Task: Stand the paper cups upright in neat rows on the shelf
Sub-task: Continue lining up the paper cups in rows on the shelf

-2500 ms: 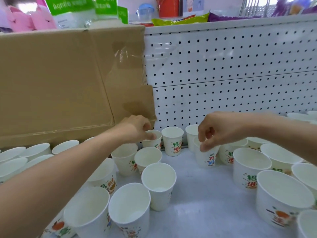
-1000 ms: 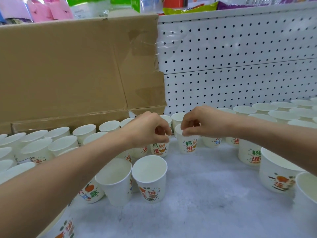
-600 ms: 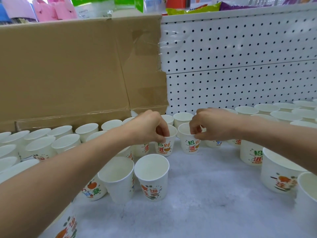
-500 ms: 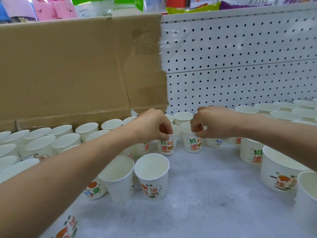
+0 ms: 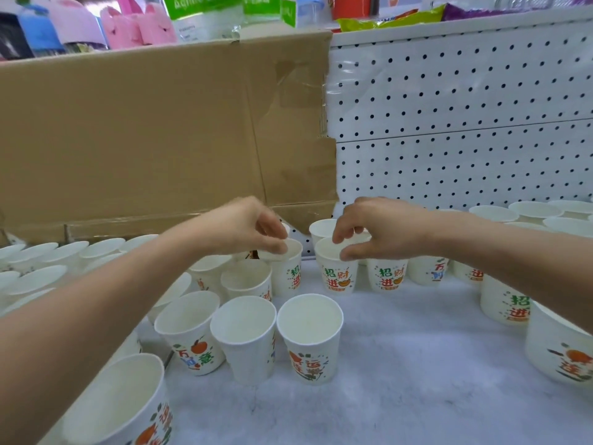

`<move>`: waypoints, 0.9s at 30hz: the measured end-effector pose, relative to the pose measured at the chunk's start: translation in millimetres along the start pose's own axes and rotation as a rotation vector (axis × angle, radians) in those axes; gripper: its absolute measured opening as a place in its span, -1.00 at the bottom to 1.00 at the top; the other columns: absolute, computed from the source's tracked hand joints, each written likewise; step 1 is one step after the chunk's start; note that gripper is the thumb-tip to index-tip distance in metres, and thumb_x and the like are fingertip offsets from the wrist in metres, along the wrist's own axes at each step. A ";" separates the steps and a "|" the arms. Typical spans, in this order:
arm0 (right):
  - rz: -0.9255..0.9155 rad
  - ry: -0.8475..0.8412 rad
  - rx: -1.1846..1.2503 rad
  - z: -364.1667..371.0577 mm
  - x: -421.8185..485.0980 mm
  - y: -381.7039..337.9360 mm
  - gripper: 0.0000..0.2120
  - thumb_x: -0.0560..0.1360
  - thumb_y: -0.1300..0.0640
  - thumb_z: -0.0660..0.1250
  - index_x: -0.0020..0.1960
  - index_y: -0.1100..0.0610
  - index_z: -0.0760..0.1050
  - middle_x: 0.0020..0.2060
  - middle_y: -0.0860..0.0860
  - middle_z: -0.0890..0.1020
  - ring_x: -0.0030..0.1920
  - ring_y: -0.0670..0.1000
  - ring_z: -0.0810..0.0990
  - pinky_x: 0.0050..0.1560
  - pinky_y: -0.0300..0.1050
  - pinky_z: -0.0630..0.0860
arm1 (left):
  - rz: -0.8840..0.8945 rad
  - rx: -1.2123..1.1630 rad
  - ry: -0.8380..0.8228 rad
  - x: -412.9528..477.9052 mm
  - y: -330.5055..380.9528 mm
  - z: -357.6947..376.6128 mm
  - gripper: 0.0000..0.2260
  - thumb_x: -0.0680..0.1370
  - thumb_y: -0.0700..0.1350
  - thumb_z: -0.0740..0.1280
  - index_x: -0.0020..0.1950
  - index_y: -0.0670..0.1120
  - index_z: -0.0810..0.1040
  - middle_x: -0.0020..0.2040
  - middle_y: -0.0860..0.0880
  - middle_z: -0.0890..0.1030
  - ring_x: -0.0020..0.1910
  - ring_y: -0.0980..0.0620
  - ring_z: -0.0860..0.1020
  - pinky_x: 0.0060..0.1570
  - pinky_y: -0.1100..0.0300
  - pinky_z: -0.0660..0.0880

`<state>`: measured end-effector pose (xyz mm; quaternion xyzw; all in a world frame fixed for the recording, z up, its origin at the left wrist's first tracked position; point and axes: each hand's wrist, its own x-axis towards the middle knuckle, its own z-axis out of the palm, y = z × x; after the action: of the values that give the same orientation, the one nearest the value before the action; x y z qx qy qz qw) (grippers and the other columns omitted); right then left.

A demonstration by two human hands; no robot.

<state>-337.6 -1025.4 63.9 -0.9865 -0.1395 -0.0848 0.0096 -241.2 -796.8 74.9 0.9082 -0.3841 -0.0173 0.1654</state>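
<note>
A: Has drawn both hands in toward the middle of the shelf (image 5: 417,364) since a couple of seconds back, a paper cup in each. Stands the pair side by side now, where earlier held them well apart.

B: Grip?

A: Pinches the rim of the left cup (image 5: 288,274) with the left hand (image 5: 253,229), thumb and fingertips curled over the lip. Does the same to the right cup (image 5: 338,277) with the right hand (image 5: 382,231).

B: Why by the rim?

A: Probably to spare the thin wall a squeeze, and to steer from above without knocking close neighbours.

B: Down on the shelf yet?

A: Looks so, or very nearly; cannot tell for certain. Upright, mouths up, print facing forward, with a narrow gap between.

B: And around them?

A: Just behind, a back cup (image 5: 321,228) near the pegboard panel (image 5: 465,107). Just to the right, a printed cup (image 5: 386,274) carrying on the same line. To the left, packed rows (image 5: 64,255) below the cardboard sheet (image 5: 144,130) leaning on the back. Nearer, three front cups (image 5: 245,342) in a slightly crooked line.

B: Reason for that spot?

A: Seemingly to bridge the left block and the right-hand row into one straight line. Still to do, at a guess: close the gap and square up the front three.
</note>
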 end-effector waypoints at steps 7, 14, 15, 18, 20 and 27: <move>-0.023 0.047 0.021 3.8 34.5 -13.7 -0.84 0.55 0.00 0.27 0.07 -0.06 0.58 -0.04 -0.12 0.61 -0.04 -0.06 0.54 -0.04 -0.03 0.54 | -0.015 -0.071 0.170 8.5 -8.6 -0.6 -0.91 0.54 -0.04 0.37 -0.08 0.06 0.68 -0.18 0.15 0.66 -0.12 0.16 0.60 -0.16 0.25 0.50; -0.086 -0.098 0.234 6.4 84.1 -40.7 -0.82 0.53 0.02 0.28 -0.01 -0.01 0.65 -0.16 -0.07 0.66 -0.13 -0.02 0.59 -0.06 0.02 0.57 | -0.060 -0.050 -0.105 3.4 -30.7 -8.5 -0.88 0.54 -0.04 0.36 -0.07 0.13 0.70 -0.14 0.21 0.68 -0.06 0.20 0.61 0.10 0.17 0.52; -0.105 -0.167 0.219 8.5 86.1 -44.3 -0.82 0.53 0.05 0.28 0.01 -0.01 0.65 -0.15 -0.10 0.65 -0.14 -0.06 0.57 -0.06 -0.03 0.56 | -0.050 -0.061 -0.125 0.6 -32.0 -7.7 -0.85 0.54 -0.08 0.34 -0.07 0.12 0.70 -0.14 0.21 0.68 -0.05 0.19 0.61 0.10 0.17 0.52; -0.135 -0.283 0.205 13.5 86.0 -51.9 -0.76 0.51 0.17 0.23 0.00 -0.03 0.66 -0.14 -0.16 0.64 -0.14 -0.13 0.54 -0.08 -0.17 0.50 | -0.037 -0.089 -0.167 -6.8 -34.9 -7.4 -0.79 0.54 -0.17 0.29 -0.05 0.06 0.69 -0.15 0.15 0.68 -0.09 0.20 0.60 0.01 0.27 0.49; -0.125 -0.305 0.224 13.6 84.1 -54.0 -0.72 0.50 0.21 0.20 -0.02 -0.02 0.66 -0.11 -0.14 0.67 -0.08 -0.09 0.57 -0.02 -0.15 0.52 | -0.049 -0.139 -0.117 -9.3 -39.0 -11.1 -0.78 0.56 -0.19 0.27 -0.03 0.06 0.69 -0.20 0.16 0.67 -0.19 0.23 0.59 -0.12 0.34 0.45; -0.132 -0.289 0.406 -1.9 86.4 -48.5 -0.74 0.48 0.26 0.24 -0.08 0.02 0.67 -0.25 -0.07 0.69 -0.17 -0.04 0.62 -0.05 -0.07 0.56 | -0.149 0.086 0.064 2.0 -60.4 -23.5 -0.86 0.59 -0.06 0.30 0.04 0.09 0.65 -0.18 0.17 0.61 -0.20 0.15 0.57 -0.22 0.27 0.46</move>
<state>-269.5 -955.3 80.3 -0.9550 -0.2177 0.0862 0.1821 -194.3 -752.2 78.4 0.9406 -0.3104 0.0163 0.1365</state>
